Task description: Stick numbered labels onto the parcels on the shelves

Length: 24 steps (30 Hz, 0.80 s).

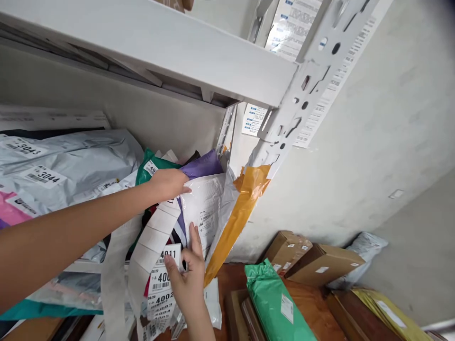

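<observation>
white parcel (208, 195) is at the r. end of the shelf (83, 266), just beside the post (284, 104) w/ orange tape (234, 222), its lbl facing out. left hand (169, 183) seems to pinch its top l. corner, prob. to steady it; fingers partly hidden. right hand (190, 274) pinches the label strip (161, 284) under the thumb, index finger up against the parcel's face, prob. to keep both within one reach. plain strip (154, 234) hangs loose, prob. too long to bunch up in hand. purple parcel (202, 166) & green parcel (165, 162) are packed in behind, prob. to save room; grey parcels (106, 156) lie flat, lbls up, so nos. read easily.

writing: label strip has 4011, then 400-smth (thumb over last digit), 4002, 4003, 4004, 4005, w/ "08/20", "1-3-" & barcodes. grey ones: 3043 & 3044. green one starts "40", rest hidden. white parcel's lbl & printed sheets (254, 118) by the post: too small to read. brands: can't make any out.
</observation>
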Tool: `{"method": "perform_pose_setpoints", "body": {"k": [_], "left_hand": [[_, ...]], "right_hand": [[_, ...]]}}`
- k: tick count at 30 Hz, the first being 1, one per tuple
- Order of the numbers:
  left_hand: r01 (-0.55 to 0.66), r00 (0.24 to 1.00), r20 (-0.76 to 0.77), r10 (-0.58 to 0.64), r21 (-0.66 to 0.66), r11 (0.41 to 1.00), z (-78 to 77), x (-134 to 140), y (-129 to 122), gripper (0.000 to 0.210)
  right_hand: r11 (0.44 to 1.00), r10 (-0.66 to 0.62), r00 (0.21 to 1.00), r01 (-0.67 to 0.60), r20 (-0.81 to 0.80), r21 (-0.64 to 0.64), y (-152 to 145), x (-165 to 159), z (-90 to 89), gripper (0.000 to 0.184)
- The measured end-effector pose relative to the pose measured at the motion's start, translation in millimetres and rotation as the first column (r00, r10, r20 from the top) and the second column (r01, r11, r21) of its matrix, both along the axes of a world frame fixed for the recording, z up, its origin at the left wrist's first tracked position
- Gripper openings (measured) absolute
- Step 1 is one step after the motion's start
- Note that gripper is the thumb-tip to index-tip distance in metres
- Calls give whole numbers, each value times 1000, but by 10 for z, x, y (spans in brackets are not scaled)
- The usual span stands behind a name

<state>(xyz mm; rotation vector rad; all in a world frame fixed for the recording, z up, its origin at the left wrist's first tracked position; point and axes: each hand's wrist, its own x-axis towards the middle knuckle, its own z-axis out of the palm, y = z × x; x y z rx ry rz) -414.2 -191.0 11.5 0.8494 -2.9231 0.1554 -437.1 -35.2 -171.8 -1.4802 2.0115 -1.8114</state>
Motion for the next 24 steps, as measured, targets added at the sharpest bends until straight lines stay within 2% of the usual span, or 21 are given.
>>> {"method": "perform_pose_setpoints", "body": {"k": [8, 11, 14, 17, 20, 24], "left_hand": [[-4, 1000, -18, 4, 4, 1000, -21, -26, -53, 37], [31, 995, -94, -30, 6, 1000, -40, -1, -61, 38], [175, 977, -137, -163, 81, 981, -56, 29, -93, 45], [290, 955, -119, -270, 202, 936, -66, 41, -151, 36], [294, 955, -130, -268, 258, 920, -79, 36, -206, 33], [293, 954, -156, -257, 292, 910, -81, 35, -226, 32]], "right_hand": [[999, 22, 1000, -21, 13, -38, 12, -15, -29, 29], [997, 55, 995, -51, 84, -51, 32, -24, -16, 27], [991, 77, 963, -46, 260, -125, 54, -35, 3, 23], [980, 107, 900, -25, 423, -195, 64, -45, 15, 28], [975, 138, 859, -31, 493, -220, 60, -50, 13, 30], [974, 128, 863, -15, 489, -228, 64, -60, -1, 32]]}}
